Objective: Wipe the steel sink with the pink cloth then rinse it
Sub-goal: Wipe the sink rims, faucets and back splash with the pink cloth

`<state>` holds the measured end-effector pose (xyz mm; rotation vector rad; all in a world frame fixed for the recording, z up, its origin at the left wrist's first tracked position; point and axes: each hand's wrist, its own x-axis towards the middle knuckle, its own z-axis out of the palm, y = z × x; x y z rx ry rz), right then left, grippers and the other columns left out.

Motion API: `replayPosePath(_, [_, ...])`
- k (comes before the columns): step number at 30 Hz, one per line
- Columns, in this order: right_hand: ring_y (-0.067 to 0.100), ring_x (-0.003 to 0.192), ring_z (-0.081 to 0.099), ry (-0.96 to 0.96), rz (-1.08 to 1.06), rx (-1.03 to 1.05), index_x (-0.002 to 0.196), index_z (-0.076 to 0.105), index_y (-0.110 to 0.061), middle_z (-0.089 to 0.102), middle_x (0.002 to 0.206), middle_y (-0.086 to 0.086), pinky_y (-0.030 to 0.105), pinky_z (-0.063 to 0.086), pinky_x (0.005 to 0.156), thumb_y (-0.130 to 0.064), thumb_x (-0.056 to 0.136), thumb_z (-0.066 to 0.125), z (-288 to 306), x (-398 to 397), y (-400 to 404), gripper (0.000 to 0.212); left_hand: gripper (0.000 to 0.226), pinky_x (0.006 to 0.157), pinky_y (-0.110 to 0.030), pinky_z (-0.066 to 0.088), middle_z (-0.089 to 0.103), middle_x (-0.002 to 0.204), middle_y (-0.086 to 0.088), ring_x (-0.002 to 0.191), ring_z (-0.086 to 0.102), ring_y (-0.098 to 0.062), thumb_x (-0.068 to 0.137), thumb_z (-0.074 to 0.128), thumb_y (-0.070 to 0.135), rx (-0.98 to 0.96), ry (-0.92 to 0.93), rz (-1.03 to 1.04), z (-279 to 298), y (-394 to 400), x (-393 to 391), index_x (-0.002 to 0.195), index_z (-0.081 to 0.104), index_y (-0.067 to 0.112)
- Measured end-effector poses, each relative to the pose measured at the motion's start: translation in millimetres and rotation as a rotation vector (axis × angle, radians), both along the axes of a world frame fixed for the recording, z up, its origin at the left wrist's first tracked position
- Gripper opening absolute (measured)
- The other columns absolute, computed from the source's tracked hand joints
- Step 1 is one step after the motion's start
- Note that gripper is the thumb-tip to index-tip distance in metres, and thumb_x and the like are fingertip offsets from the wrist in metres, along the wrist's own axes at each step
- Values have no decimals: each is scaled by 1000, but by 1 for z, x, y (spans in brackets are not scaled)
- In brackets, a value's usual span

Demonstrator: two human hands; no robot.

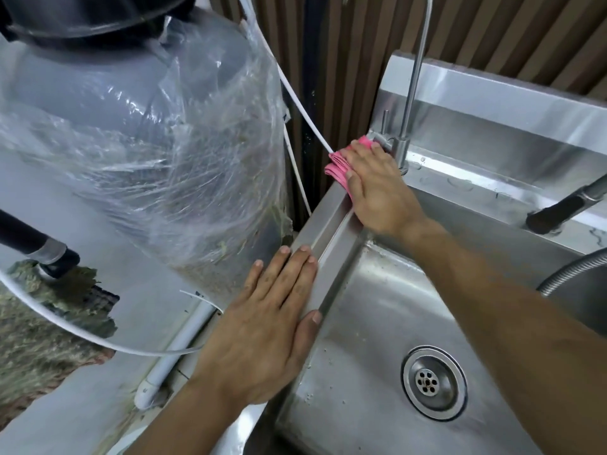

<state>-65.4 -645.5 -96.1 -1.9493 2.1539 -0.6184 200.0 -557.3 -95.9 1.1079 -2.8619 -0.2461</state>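
Note:
The steel sink (371, 310) fills the lower right, with a round drain (434, 382) in its basin and water drops on the steel. My right hand (377, 188) presses the folded pink cloth (338, 165) flat onto the sink's far left rim corner, just left of the thin steel tap's base (401, 152). Most of the cloth is hidden under the palm. My left hand (272, 320) lies flat, fingers together, on the sink's left rim nearer to me, holding nothing.
A grey tank wrapped in clear plastic (147, 142) stands close left of the sink. White tubes (305, 116) run beside it. A black-tipped spray tap (558, 211) and a flexible steel hose (574, 270) reach in from the right. A steel backsplash (509, 103) rises behind.

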Motion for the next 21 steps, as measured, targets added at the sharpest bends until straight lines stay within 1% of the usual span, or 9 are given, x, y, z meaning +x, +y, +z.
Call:
replayPosePath(3, [23, 160, 0, -54, -83, 6, 164, 19, -17, 13, 172, 2, 38, -4, 129, -32, 113, 27, -1, 20, 19, 53, 63, 128, -39, 5, 9, 171, 4, 157, -6, -12, 106, 17, 47, 62, 11, 22, 6, -1, -4, 163, 15, 20])
replayPosePath(5, [20, 159, -6, -85, -35, 31, 165, 14, -19, 6, 173, -1, 40, -5, 129, -35, 113, 25, -2, 26, 35, 55, 64, 128, -38, 0, 10, 171, 1, 157, -4, -16, 106, 13, 47, 46, -12, 15, 11, -10, -15, 163, 13, 18])
replayPosePath(7, [17, 159, -11, -73, 44, 49, 165, 11, -21, 2, 173, -3, 36, -9, 129, -37, 113, 23, -3, 25, 48, 56, 64, 126, -32, -12, 2, 172, 0, 157, -9, -16, 107, 9, 46, 39, -15, 4, 14, -27, -34, 163, 4, 17])
replayPosePath(9, [15, 158, -13, -20, 99, 53, 165, 10, -20, 2, 173, -2, 35, -9, 129, -38, 113, 22, -1, 17, 49, 56, 63, 123, -29, -17, -8, 171, 2, 155, -18, -14, 108, 11, 45, 55, -7, -13, 14, -43, -48, 163, -4, 19])
replayPosePath(11, [16, 159, -9, 53, 139, 40, 165, 13, -18, 7, 173, 1, 35, -7, 129, -37, 113, 23, 0, 8, 35, 56, 62, 125, -32, -14, -16, 169, 5, 152, -26, -11, 108, 10, 45, 56, 1, -31, 10, -50, -53, 161, -9, 19])
replayPosePath(13, [18, 160, -4, 81, 141, 36, 164, 18, -15, 11, 172, 4, 33, -6, 129, -35, 113, 24, 3, 1, 15, 55, 62, 125, -32, -14, -16, 169, 5, 152, -27, -11, 107, 7, 46, 37, 4, -40, 3, -49, -51, 161, -9, 19])
replayPosePath(17, [21, 159, 7, 48, 30, 24, 161, 28, -12, 17, 172, 6, 36, 3, 130, -34, 112, 27, 5, -4, -16, 54, 64, 126, -35, -13, -17, 169, 3, 152, -27, -12, 105, 3, 47, 31, 24, -56, -2, -52, -52, 160, -10, 18])
replayPosePath(19, [19, 159, 9, 2, -16, -7, 161, 29, -13, 20, 171, 4, 33, 2, 129, -33, 112, 29, 3, 2, -12, 53, 65, 127, -39, -8, -16, 169, 1, 153, -26, -15, 105, 4, 46, 24, 18, -67, -3, -52, -53, 161, -8, 15])
replayPosePath(21, [13, 159, 5, -51, -42, -27, 162, 26, -15, 18, 171, 1, 29, -2, 129, -35, 112, 29, 0, 9, 2, 54, 64, 128, -41, -5, -12, 170, -1, 154, -22, -18, 105, 7, 43, 19, 37, -71, -3, -50, -53, 161, -3, 12])
